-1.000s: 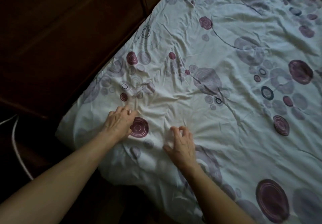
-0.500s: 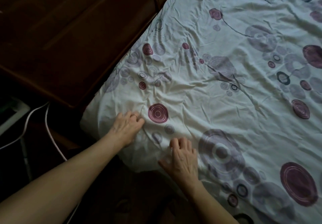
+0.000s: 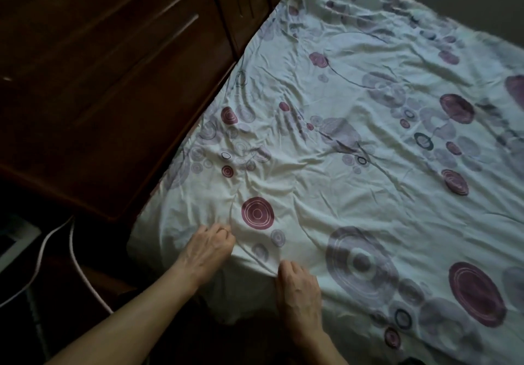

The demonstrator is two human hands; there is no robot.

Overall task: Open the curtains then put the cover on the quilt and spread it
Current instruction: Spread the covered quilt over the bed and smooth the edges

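A pale quilt cover point(image 3: 354, 183) printed with purple and grey circles lies spread over the bed, wrinkled near its front left corner. My left hand point(image 3: 209, 247), with a ring on one finger, pinches the fabric close to that corner, fingers curled. My right hand point(image 3: 297, 288) sits a short way to the right at the near edge, fingers closed on a fold of the cover. Between the two hands the cloth is drawn into a ridge. The quilt inside is hidden by the cover.
A dark wooden cabinet point(image 3: 113, 81) with drawers runs along the bed's left side. White cables point(image 3: 73, 251) hang over the dark floor at lower left, beside a pale box edge point(image 3: 17, 240). The room is dim.
Both hands have slid toward me, from further in on the cover to its front left corner and near edge. The right hand's fingers went from spread to closed on the fabric.
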